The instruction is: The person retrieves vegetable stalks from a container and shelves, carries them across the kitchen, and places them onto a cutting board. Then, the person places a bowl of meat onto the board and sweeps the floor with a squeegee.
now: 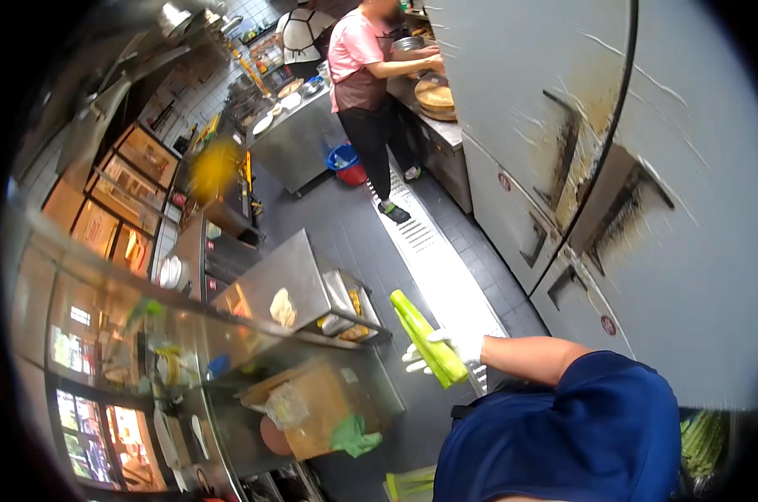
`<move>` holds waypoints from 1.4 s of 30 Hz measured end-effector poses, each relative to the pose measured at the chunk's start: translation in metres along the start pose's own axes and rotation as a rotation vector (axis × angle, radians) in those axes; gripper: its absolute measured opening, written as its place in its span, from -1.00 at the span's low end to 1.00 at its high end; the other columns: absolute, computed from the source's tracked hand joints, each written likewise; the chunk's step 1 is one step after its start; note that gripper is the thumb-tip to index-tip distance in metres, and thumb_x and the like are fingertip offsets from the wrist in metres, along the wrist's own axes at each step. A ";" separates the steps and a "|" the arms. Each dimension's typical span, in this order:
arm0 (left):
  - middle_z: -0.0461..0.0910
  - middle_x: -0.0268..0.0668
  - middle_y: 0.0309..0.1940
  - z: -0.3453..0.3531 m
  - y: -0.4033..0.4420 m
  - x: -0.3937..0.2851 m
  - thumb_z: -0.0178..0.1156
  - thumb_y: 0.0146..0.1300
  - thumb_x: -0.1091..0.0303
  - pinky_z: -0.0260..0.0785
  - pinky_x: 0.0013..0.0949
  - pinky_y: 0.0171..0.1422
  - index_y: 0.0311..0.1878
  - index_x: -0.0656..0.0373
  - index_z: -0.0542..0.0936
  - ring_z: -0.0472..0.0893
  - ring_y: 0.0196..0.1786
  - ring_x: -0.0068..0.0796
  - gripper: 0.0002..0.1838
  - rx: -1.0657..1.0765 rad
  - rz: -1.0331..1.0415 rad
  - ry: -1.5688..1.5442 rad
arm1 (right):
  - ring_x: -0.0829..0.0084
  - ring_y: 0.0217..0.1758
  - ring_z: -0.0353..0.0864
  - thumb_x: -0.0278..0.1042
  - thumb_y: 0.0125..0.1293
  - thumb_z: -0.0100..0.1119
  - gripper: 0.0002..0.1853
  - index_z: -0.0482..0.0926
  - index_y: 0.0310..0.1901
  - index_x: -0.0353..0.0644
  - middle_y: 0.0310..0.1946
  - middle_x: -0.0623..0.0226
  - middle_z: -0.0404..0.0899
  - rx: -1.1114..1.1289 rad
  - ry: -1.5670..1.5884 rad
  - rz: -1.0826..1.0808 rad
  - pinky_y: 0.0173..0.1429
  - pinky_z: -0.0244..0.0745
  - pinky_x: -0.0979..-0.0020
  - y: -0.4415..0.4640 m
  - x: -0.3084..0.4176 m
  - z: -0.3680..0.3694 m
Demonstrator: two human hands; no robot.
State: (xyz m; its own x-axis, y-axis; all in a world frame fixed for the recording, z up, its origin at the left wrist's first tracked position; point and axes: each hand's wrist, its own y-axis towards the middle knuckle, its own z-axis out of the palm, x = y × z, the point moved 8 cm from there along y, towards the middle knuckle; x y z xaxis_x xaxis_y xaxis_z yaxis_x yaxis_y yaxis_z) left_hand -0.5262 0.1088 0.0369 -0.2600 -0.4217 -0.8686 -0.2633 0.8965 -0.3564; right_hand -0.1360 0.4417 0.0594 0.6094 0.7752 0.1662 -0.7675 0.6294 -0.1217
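Observation:
My right hand (464, 345), in a white glove, is closed around a bunch of light green stalks (419, 328) that look like celery. The thumb lies over the bunch, and the fingertips show on its far side. The stalks are held in the air over the dark tiled floor (358, 251) and the metal drain grate (437, 263). Out of sight is my left hand. At the bottom edge, below my hand, more pale green stalks (412, 484) are partly visible, cut off by the frame and my blue shirt.
Tall grey refrigerator doors (529, 100) stand on the right, with green vegetables (702, 443) below. A low steel table (282, 280) and a counter with cardboard (320, 410) are left. Ahead, a co-worker in pink (358, 46) stands by a bucket (345, 165); another person (303, 35) is beyond.

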 end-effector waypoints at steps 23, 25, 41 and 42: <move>0.55 -0.35 -0.46 0.577 0.459 -0.516 0.19 0.47 0.32 0.39 -0.42 -0.31 0.12 0.30 0.58 0.48 -0.40 -0.61 -0.71 0.650 0.367 -0.001 | 0.11 0.20 0.61 -0.03 0.22 0.33 -0.28 0.43 0.34 -0.26 0.20 0.07 0.54 -0.172 -0.124 -0.639 0.28 0.60 0.10 -0.014 0.472 -0.019; 0.58 -0.34 -0.42 0.597 0.505 -0.537 0.20 0.48 0.31 0.41 -0.43 -0.25 0.13 0.31 0.57 0.51 -0.36 -0.60 -0.70 0.703 0.347 0.013 | 0.03 0.27 0.58 -0.04 0.18 0.34 -0.26 0.44 0.34 -0.29 0.27 0.01 0.49 -0.215 -0.124 -0.729 0.28 0.61 0.09 0.000 0.516 -0.028; 0.62 -0.32 -0.35 0.527 0.778 -0.545 0.33 0.38 0.28 0.50 -0.42 -0.09 0.10 0.34 0.60 0.60 -0.26 -0.53 -0.64 0.607 0.109 0.170 | 0.12 0.22 0.57 -0.22 0.34 0.32 -0.45 0.44 0.27 -0.27 0.16 0.16 0.54 -0.629 -0.098 -1.171 0.19 0.61 0.11 0.031 0.776 -0.051; 0.64 -0.30 -0.33 0.538 0.785 -0.558 0.33 0.38 0.28 0.51 -0.39 -0.07 0.10 0.35 0.60 0.61 -0.24 -0.51 -0.63 0.603 0.199 0.210 | 0.11 0.23 0.56 -0.21 0.33 0.32 -0.44 0.43 0.28 -0.26 0.16 0.17 0.54 -0.591 -0.109 -1.182 0.19 0.61 0.11 0.034 0.790 -0.052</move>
State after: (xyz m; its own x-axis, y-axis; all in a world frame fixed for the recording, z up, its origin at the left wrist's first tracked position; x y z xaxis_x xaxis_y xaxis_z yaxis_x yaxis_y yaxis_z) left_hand -0.0885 1.1212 0.0564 -0.4412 -0.2029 -0.8742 0.3579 0.8535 -0.3787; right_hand 0.3291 1.0783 0.1359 0.8063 -0.2424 0.5396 0.4288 0.8678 -0.2510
